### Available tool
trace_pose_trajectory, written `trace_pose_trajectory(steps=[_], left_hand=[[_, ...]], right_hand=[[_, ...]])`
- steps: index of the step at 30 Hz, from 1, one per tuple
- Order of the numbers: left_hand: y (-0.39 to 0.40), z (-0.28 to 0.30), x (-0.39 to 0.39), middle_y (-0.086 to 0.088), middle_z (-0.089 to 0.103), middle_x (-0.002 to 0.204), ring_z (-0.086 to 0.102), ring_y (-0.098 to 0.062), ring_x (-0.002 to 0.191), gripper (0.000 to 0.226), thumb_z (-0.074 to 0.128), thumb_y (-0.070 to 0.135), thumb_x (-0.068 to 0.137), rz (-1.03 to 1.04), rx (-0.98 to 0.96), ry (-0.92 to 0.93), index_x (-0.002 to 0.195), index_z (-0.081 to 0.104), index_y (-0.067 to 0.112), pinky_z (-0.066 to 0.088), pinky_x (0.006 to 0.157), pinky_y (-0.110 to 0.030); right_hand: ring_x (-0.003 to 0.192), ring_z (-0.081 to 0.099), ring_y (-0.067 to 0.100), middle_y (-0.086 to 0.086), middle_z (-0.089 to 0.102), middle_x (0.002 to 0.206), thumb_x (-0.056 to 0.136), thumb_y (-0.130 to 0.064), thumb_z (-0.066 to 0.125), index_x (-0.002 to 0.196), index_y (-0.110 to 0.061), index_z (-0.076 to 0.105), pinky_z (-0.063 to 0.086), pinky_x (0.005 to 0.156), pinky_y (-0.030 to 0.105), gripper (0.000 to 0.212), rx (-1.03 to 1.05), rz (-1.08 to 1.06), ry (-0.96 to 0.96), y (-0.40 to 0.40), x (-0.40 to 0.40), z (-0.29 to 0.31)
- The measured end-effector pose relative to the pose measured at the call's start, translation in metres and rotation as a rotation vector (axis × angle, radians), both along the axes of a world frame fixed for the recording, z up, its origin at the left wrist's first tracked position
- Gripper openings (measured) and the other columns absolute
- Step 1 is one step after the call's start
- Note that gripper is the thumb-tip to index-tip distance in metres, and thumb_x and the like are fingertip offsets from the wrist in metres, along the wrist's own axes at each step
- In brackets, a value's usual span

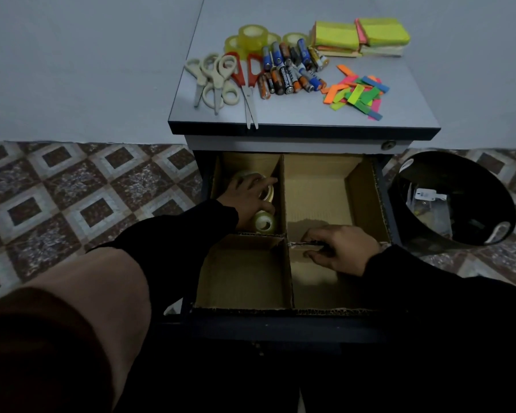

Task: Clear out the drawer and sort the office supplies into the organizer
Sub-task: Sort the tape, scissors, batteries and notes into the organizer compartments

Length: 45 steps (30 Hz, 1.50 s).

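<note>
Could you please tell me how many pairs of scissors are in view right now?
3: two beige pairs overlapping at the cabinet top's left, and a red-handled pair beside them, blades reaching the front edge. Others may be hidden.

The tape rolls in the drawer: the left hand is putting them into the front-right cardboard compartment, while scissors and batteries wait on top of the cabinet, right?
Not quite. The head view shows the left hand on tape rolls in the back-left compartment; the rest holds.
</note>
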<state>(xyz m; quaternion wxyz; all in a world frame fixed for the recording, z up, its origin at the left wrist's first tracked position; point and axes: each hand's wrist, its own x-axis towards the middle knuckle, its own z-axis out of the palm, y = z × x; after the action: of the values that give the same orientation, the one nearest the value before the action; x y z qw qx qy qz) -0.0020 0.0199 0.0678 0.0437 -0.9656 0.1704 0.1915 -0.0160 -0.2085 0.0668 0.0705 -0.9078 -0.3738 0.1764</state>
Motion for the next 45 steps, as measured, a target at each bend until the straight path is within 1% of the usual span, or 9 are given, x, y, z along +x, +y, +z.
trace_pose_trajectory(steps=[7,19,22,25,31,34,36,41,45], left_hand=[[0.0,-0.008,0.005,0.001,-0.013,0.157,-0.016,-0.031,0.143,0.045,0.064,0.029,0.084,-0.012,0.024,0.005,0.125,0.051,0.041,-0.007,0.112,-0.056],[0.002,-0.013,0.006,0.002,-0.014,0.157,-0.015,-0.031,0.143,0.05,0.06,0.021,0.087,0.004,-0.027,0.02,0.132,0.044,0.037,-0.002,0.114,-0.052],[0.005,-0.007,0.004,0.001,-0.011,0.157,-0.008,-0.029,0.145,0.06,0.06,0.015,0.087,0.02,-0.048,0.007,0.139,0.036,0.035,0.005,0.116,-0.047],[0.008,0.008,-0.003,-0.001,0.008,0.157,0.013,-0.026,0.143,0.058,0.065,0.014,0.085,0.074,-0.146,0.016,0.136,0.043,0.029,0.019,0.116,-0.036],[0.013,0.047,-0.026,-0.003,0.06,0.122,0.058,-0.015,0.106,0.044,0.07,0.012,0.081,0.237,-0.514,-0.031,0.124,0.058,0.019,0.046,0.094,-0.026],[0.016,0.072,-0.029,-0.006,0.067,0.102,0.057,0.007,0.075,0.04,0.072,0.005,0.078,0.239,-0.697,-0.079,0.116,0.064,0.011,0.044,0.076,-0.007],[0.019,0.09,-0.025,-0.005,0.067,0.092,0.054,0.009,0.063,0.035,0.069,0.003,0.079,0.263,-0.765,-0.101,0.114,0.064,0.007,0.041,0.07,-0.003],[0.029,0.134,-0.003,0.001,0.065,0.087,0.055,-0.002,0.063,0.034,0.074,0.008,0.078,0.319,-0.852,-0.12,0.11,0.064,0.012,0.051,0.077,-0.018],[0.042,0.159,0.027,0.003,0.063,0.086,0.055,-0.003,0.064,0.032,0.077,0.012,0.075,0.333,-0.813,-0.248,0.105,0.064,0.018,0.047,0.07,-0.011]], right_hand=[[0.102,0.057,0.015,-0.003,0.061,0.115,0.092,-0.039,0.05,0.123,-0.028,0.05,0.043,0.086,0.027,0.033,-0.02,0.009,-0.022,0.001,0.0,0.001],[0.104,0.056,0.014,-0.004,0.061,0.117,0.091,-0.038,0.052,0.121,-0.029,0.052,0.044,0.086,0.027,0.031,0.008,0.014,-0.014,-0.002,0.002,-0.005],[0.104,0.057,0.015,-0.004,0.061,0.117,0.091,-0.038,0.053,0.121,-0.028,0.054,0.045,0.086,0.027,0.031,0.017,0.005,0.002,-0.002,0.002,-0.005],[0.102,0.058,0.015,-0.005,0.061,0.115,0.086,-0.043,0.059,0.116,-0.026,0.056,0.047,0.085,0.028,0.035,0.045,-0.012,0.04,-0.002,0.001,0.001],[0.09,0.055,0.008,-0.007,0.059,0.111,0.084,-0.048,0.061,0.113,-0.023,0.057,0.046,0.077,0.023,0.038,0.147,-0.024,-0.016,-0.002,0.008,0.042],[0.089,0.058,0.011,-0.004,0.063,0.106,0.086,-0.04,0.06,0.111,-0.022,0.057,0.05,0.08,0.03,0.031,0.146,-0.028,-0.057,0.005,0.018,0.068],[0.088,0.06,0.011,-0.004,0.064,0.101,0.086,-0.039,0.061,0.108,-0.021,0.058,0.05,0.08,0.034,0.028,0.137,-0.029,-0.08,0.011,0.027,0.088],[0.088,0.057,0.013,-0.005,0.061,0.099,0.087,-0.031,0.061,0.106,-0.019,0.057,0.048,0.081,0.032,0.023,0.173,-0.003,-0.137,0.029,0.057,0.135],[0.086,0.058,0.014,-0.001,0.064,0.103,0.088,-0.031,0.061,0.105,-0.019,0.058,0.049,0.081,0.033,0.021,0.231,-0.018,-0.198,0.044,0.092,0.162]])
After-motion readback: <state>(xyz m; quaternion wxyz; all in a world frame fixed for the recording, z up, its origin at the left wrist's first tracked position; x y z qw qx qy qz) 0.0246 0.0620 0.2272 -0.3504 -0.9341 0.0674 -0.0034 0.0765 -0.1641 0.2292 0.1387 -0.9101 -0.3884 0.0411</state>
